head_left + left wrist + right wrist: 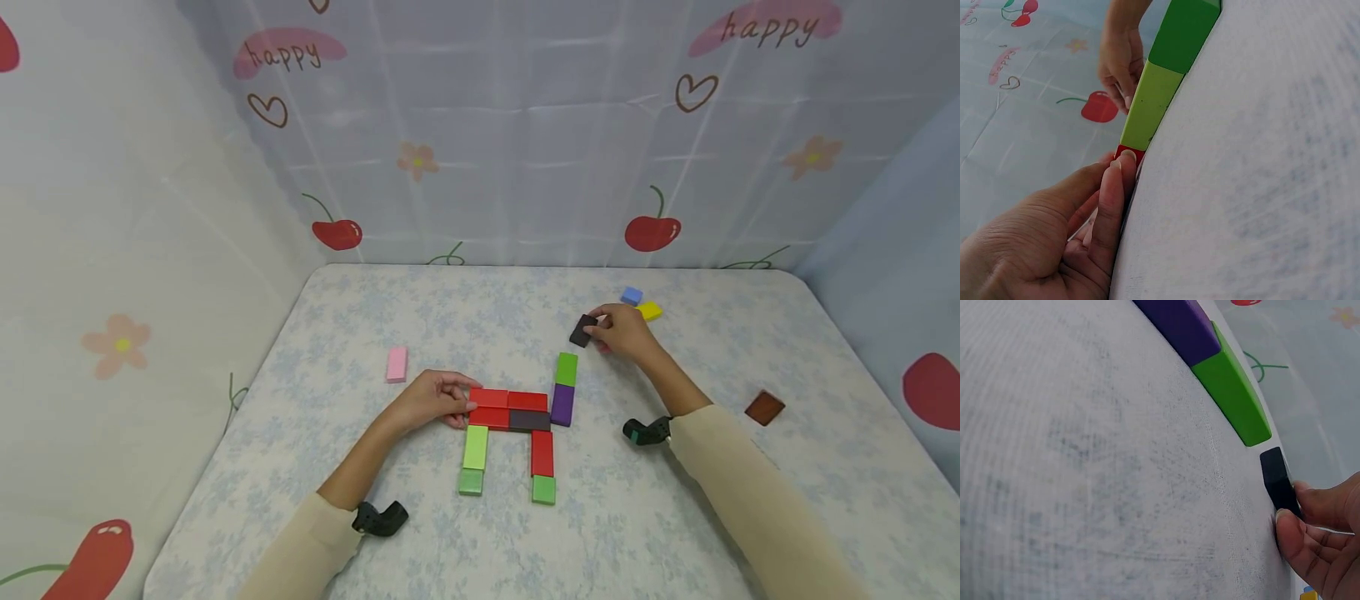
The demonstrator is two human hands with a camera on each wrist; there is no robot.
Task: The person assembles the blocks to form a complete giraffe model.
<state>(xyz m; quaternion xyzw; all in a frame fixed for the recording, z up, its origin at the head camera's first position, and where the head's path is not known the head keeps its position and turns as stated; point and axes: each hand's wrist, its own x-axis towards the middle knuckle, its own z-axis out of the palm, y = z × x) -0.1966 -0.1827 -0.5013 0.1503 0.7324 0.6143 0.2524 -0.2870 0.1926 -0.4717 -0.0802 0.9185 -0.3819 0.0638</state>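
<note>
In the head view my right hand (622, 329) pinches a black block (582, 331) between thumb and fingers, just beyond the bright green block (567, 369). A purple block (562, 405) adjoins that green one. My left hand (433, 398) has thumb and fingertips at the left end of the red blocks (489, 398), which lie in two rows with a dark block (529, 420) among them. Below hang two legs: a lime block (475, 447) with a green block (471, 482), and a red block (542, 453) with a green block (543, 490). The left wrist view shows my fingertips (1127, 159) against the red end.
A pink block (397, 364) lies to the left of the figure. Behind my right hand are a blue block (632, 296) and a yellow block (649, 311). A brown block (765, 407) lies far right on the patterned tablecloth (315, 433). Printed curtains (517, 150) surround the table.
</note>
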